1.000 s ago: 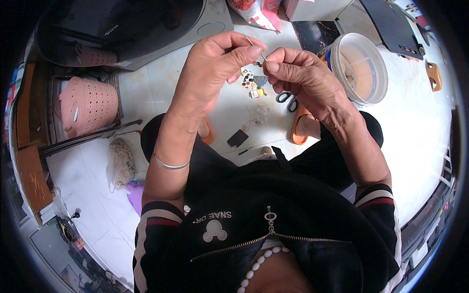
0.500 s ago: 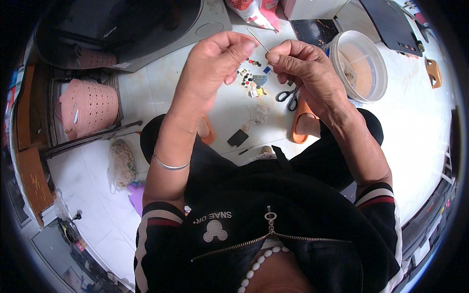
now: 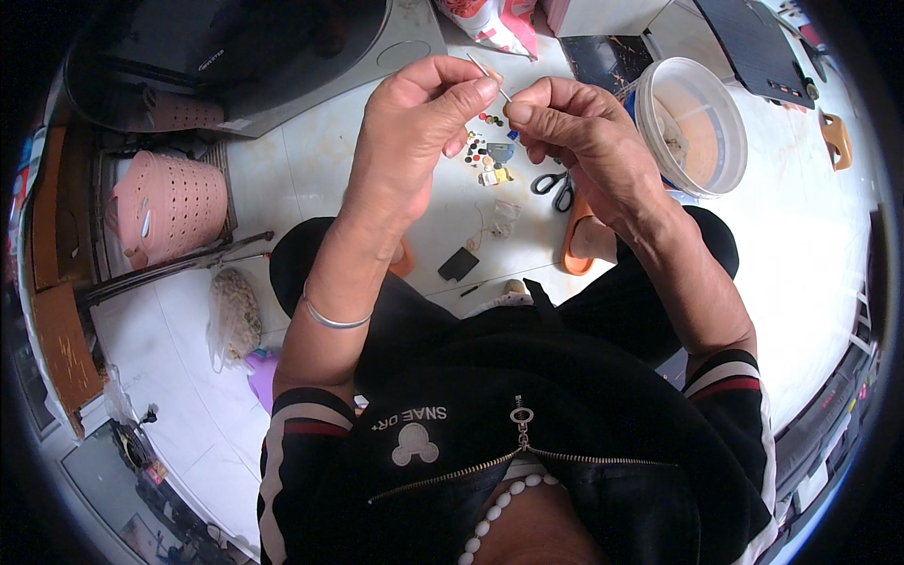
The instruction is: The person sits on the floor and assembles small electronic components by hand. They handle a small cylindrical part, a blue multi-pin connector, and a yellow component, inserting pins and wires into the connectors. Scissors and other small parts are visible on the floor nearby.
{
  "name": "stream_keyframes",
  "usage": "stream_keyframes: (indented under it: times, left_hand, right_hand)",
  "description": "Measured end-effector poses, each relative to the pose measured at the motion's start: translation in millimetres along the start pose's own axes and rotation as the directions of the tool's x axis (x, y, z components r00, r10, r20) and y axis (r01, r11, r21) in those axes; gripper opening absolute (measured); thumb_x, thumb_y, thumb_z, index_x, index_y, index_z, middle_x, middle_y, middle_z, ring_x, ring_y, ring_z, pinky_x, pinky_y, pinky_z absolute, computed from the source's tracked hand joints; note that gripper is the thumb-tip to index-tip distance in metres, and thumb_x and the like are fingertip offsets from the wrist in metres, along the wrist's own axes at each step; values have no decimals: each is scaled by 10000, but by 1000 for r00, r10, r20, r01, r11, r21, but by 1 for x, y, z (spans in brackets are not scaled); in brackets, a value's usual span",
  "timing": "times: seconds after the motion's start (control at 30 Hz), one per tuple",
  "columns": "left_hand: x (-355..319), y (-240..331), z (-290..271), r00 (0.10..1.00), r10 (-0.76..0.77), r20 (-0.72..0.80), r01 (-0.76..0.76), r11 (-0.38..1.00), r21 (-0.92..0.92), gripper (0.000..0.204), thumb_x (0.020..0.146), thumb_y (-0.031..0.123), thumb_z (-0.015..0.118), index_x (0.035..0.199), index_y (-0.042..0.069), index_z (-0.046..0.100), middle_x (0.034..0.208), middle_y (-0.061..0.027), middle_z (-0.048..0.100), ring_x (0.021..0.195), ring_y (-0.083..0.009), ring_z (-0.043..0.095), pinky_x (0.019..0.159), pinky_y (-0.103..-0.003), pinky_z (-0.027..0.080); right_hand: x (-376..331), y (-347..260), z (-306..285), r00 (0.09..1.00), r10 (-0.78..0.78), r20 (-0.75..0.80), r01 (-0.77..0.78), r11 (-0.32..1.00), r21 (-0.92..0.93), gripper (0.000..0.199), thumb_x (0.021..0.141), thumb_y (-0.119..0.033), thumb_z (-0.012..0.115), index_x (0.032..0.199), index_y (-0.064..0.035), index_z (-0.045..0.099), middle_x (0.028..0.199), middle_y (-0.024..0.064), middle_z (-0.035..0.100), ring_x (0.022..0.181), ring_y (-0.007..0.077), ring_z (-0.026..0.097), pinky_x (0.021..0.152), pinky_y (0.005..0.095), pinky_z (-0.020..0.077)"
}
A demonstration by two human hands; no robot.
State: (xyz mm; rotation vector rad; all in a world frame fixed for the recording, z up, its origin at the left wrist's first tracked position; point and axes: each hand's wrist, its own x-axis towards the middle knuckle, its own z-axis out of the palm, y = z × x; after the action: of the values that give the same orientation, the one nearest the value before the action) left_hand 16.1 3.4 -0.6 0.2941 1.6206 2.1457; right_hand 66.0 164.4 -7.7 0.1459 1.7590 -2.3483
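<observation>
A thin silvery needle (image 3: 477,64) slants between my two hands, above the floor. My right hand (image 3: 584,127) pinches its lower end between thumb and forefinger. My left hand (image 3: 407,127) is closed, its thumb and forefinger meeting on the middle of the needle, so a short piece shows on either side. Any thread on it is too fine to make out. On the floor below, past my fingers, lie several small buttons (image 3: 474,151) in mixed colours, a yellow-and-white piece (image 3: 494,177) and black-handled scissors (image 3: 563,193).
Between my feet in orange slippers (image 3: 576,256) lie a black flat piece (image 3: 458,266) and a small clear bag (image 3: 506,218). A clear plastic bucket (image 3: 739,132) stands at the right, a pink basket (image 3: 179,207) at the left, and a dark glossy appliance (image 3: 235,56) at the far left.
My left hand has shifted right, its thumb and forefinger now on the needle instead of beside it. My right hand has moved slightly left, still pinching the needle.
</observation>
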Motion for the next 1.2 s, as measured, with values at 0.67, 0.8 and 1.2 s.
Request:
stream_keyframes:
  times: [0.67,0.8,1.2]
  left_hand:
    - [-1,-2,5,993,-96,76,95,995,5,170,821,191,608,886,36,584,622,61,434,499,-18,331,453,-159,268]
    - [1,-5,-2,999,-32,40,34,999,-29,158,809,182,622,846,33,583,609,55,440,504,-27,338,465,-168,290]
    - [7,-1,-22,997,-73,-28,65,974,-217,226,849,199,566,971,9,560,758,13,493,567,-28,377,484,-168,310]
  right_hand:
    - [2,6,-2,991,112,69,-122,978,167,153,824,-204,598,828,-51,612,732,-11,562,614,56,489,590,183,404]
    - [3,7,-1,989,109,98,-121,984,131,153,830,-205,590,814,-55,613,734,-9,564,613,59,487,586,184,400]
    - [4,9,-7,986,115,122,-138,970,200,171,831,-218,586,833,-48,606,751,-11,566,635,59,493,593,193,399]
